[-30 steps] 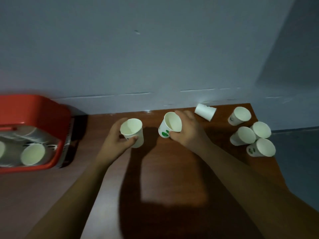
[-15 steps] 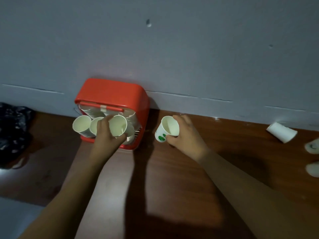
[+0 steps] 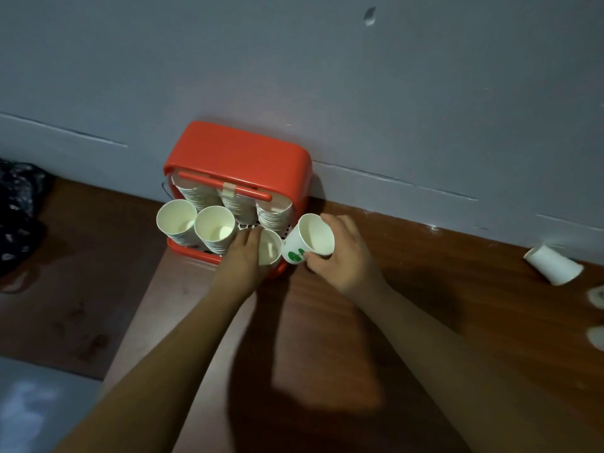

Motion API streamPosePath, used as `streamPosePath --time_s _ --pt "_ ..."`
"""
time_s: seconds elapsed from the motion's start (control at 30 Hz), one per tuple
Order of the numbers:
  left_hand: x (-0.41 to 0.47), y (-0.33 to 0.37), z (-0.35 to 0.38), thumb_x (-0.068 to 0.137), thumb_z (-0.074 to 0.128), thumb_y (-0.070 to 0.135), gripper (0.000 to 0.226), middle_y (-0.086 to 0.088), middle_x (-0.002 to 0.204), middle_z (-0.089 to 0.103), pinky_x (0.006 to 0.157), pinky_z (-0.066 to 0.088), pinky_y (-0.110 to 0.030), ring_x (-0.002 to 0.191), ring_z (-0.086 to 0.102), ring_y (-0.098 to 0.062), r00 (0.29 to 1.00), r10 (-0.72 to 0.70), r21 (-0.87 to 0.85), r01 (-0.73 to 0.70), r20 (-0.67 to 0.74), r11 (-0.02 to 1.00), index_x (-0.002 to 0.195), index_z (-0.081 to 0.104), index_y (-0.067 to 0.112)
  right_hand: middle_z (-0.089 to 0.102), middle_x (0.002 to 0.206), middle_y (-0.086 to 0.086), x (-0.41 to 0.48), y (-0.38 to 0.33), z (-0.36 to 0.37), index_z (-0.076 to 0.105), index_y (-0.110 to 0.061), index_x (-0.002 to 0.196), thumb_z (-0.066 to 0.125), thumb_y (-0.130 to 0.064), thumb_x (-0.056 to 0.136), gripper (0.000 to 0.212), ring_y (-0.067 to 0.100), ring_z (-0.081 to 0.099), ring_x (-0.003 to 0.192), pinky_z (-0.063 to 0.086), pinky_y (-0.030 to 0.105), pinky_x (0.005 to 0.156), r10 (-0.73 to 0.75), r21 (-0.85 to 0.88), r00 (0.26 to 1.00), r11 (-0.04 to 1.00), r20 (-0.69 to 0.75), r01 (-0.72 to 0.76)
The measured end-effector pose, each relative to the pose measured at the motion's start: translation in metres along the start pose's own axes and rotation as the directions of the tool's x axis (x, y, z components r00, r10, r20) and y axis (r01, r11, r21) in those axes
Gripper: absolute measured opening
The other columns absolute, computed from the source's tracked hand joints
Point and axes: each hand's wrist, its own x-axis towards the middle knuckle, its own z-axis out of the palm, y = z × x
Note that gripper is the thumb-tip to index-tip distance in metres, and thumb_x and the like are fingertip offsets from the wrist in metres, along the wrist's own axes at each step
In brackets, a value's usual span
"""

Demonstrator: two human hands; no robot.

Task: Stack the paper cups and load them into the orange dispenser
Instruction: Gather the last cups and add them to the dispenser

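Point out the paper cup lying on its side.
The loose cup far right on the table, by the wall. Others are stacked in the orange dispenser or gripped by the left hand and right hand.

No legible text; cup (image 3: 309, 241) mark possibly logo.

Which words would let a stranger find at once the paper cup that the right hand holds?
Find the orange dispenser against the grey wall. At its lower right corner, the right hand grips a white paper cup, tilted with its mouth toward the camera. Unlike the plain cups in the dispenser, it shows a green mark on its side.
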Motion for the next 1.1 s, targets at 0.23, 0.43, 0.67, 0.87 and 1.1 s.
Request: streamPosePath --time_s 0.23,0.43,0.67,0.87,1.1 --pt "-0.005 -0.018 -0.008 0.071 0.081 0.009 0.076 -0.003 0.127 0.059 0.096 0.052 -0.046 0.116 0.06 -0.021 0.996 -0.059 -0.327 0.078 0.067 0.942 0.139 0.049 0.017 0.046 0.128 -0.001 0.007 -0.023 0.039 0.048 -0.015 0.136 0.077 -0.015 0.076 0.067 0.003 0.045 0.113 0.038 0.011 0.095 -0.06 0.05 0.998 0.997 0.019 0.059" --pt "-0.022 -0.01 -0.02 0.08 0.056 -0.009 0.063 0.004 0.131 0.058 0.101 0.051 -0.035 0.12 0.059 -0.013 0.997 -0.055 -0.569 0.072 0.047 0.819 0.138 0.05 0.015 0.044 0.136 0.008 0.02 -0.016 0.073 0.041 -0.012 0.143 0.074 -0.024 0.075 0.076 0.029 0.045 0.124 0.041 0.042 0.104 -0.077 -0.271 0.981 0.955 0.177 0.123" --pt "-0.028 -0.011 -0.025 0.088 0.071 0.022 0.057 0.01 0.133 0.059 0.097 0.052 -0.036 0.12 0.059 -0.013 0.997 -0.044 -0.585 0.074 0.065 0.807 0.141 0.05 0.026 0.044 0.143 0.007 0.029 0.003 0.086 0.044 -0.01 0.144 0.075 -0.01 0.08 0.071 0.021 0.044 0.132 0.034 0.03 0.112 0.058 -0.093 0.973 0.995 0.223 -0.038" --pt "-0.025 -0.012 -0.017 0.093 0.065 0.013 0.052 0.001 0.132 0.062 0.099 0.051 -0.038 0.116 0.06 -0.015 0.993 -0.116 -0.384 0.113 0.015 0.917 0.143 0.052 0.018 0.051 0.139 0.005 0.025 0.016 0.094 0.046 -0.016 0.144 0.073 -0.008 0.081 0.069 0.023 0.053 0.121 0.043 0.039 0.106 0.112 -0.035 0.974 0.994 0.199 -0.107" --pt "-0.045 0.005 -0.01 0.096 0.061 0.027 0.032 -0.004 0.12 0.059 0.089 0.055 -0.045 0.106 0.061 -0.021 0.959 -0.275 -0.337 0.236 -0.072 0.911 0.125 0.057 0.014 0.047 0.142 0.002 0.002 0.022 0.073 0.042 -0.019 0.145 0.073 -0.02 0.085 0.068 0.016 0.05 0.125 0.044 0.035 0.105 0.159 0.039 0.968 0.985 0.194 -0.17"
